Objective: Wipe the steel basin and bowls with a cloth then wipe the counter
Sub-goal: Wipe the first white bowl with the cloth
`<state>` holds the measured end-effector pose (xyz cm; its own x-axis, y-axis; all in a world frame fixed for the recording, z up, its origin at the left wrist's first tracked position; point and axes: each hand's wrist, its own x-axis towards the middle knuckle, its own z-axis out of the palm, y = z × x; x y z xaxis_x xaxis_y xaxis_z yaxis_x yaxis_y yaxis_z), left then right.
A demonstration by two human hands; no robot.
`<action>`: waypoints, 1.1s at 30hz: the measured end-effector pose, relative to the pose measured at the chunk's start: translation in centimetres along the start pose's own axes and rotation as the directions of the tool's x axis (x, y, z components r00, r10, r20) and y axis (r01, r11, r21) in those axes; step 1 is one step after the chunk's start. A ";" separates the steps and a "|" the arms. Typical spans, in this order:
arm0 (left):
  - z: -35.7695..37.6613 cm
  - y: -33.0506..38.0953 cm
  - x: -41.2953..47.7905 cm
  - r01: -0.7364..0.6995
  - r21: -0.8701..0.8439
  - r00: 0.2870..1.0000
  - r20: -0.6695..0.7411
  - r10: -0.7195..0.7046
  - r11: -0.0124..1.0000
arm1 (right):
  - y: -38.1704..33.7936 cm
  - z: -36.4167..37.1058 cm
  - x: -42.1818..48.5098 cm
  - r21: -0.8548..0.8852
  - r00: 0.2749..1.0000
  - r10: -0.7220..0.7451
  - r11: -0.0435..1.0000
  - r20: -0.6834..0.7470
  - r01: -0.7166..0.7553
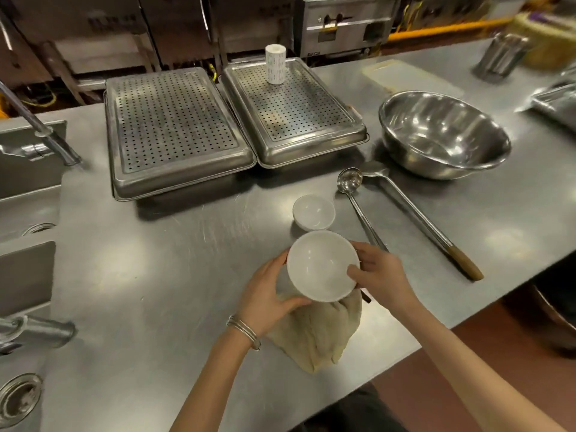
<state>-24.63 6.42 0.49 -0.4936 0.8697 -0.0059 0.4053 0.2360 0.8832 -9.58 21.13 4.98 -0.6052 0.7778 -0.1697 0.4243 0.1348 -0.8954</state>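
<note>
A white bowl is held above the steel counter between both hands. My left hand cups its left and underside together with a beige cloth that hangs down onto the counter. My right hand pinches the bowl's right rim, thumb inside. A smaller white bowl sits just behind it. The large steel basin stands at the right rear, upright and apart from both hands.
Two perforated steel trays sit at the back, a white roll on the right one. A ladle and a wooden-handled spatula lie right of the bowls. Sinks line the left; the counter edge runs close on the right.
</note>
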 end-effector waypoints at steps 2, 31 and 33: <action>0.8 1.6 2.3 -0.062 0.079 0.998 0.036 0.059 0.995 | -0.3 -2.3 1.0 0.021 0.999 0.008 1.000 -0.034 -0.007; 33.0 14.3 44.7 -0.185 0.876 0.981 0.188 0.037 0.446 | 15.0 -40.4 47.0 0.136 0.984 0.170 0.977 -0.047 -0.163; 33.3 13.4 45.3 -0.202 0.861 0.977 0.208 0.038 0.466 | 16.3 -39.8 49.3 0.157 0.978 0.208 0.967 -0.027 -0.201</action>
<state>-15.90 63.38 -3.54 -0.3068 0.9492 -0.0695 0.9513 0.3081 0.0092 -5.67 86.07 -1.55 -0.4849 0.8053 -0.3411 0.4265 -0.1227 -0.8961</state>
